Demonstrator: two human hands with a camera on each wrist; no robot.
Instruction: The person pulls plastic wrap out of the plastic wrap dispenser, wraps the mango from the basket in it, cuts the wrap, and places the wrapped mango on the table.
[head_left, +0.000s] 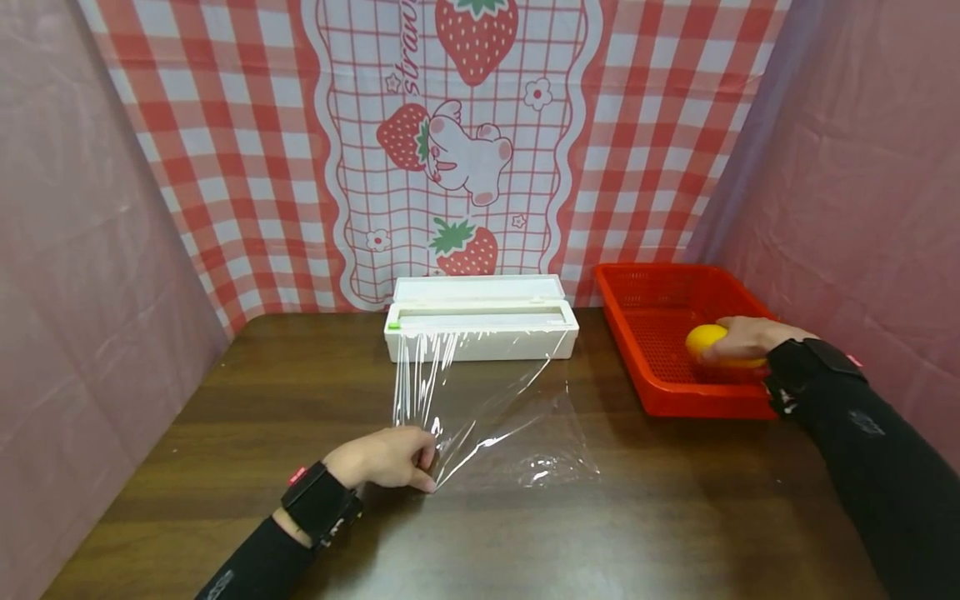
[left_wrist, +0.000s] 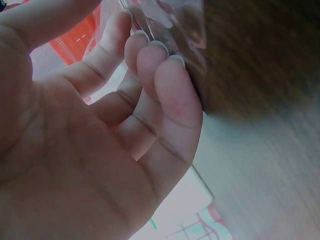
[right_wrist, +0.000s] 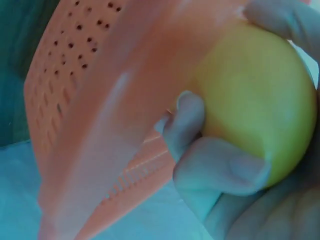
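Note:
A clear sheet of plastic wrap [head_left: 495, 433] runs from a white wrap dispenser [head_left: 480, 337] toward the front of the table. At the sheet's near left corner, my left hand [head_left: 386, 457] pinches its edge. Curled fingertips [left_wrist: 172, 85] meet the shiny film in the left wrist view, while the thumb's tip is out of frame there. On the right, my right hand [head_left: 742, 337] grips a smooth yellow fruit [head_left: 705, 337] inside a red plastic basket [head_left: 637, 358]. The right wrist view shows fingers curled round the fruit [right_wrist: 260, 95] beside the basket wall; its exact kind is unclear.
The dispenser's lid [head_left: 480, 288] stands raised at the back. Behind it hangs a red-and-white checked cloth [head_left: 255, 167] with strawberry prints. Pink curtains [head_left: 847, 183] close off both sides of the brown wooden table [head_left: 247, 400].

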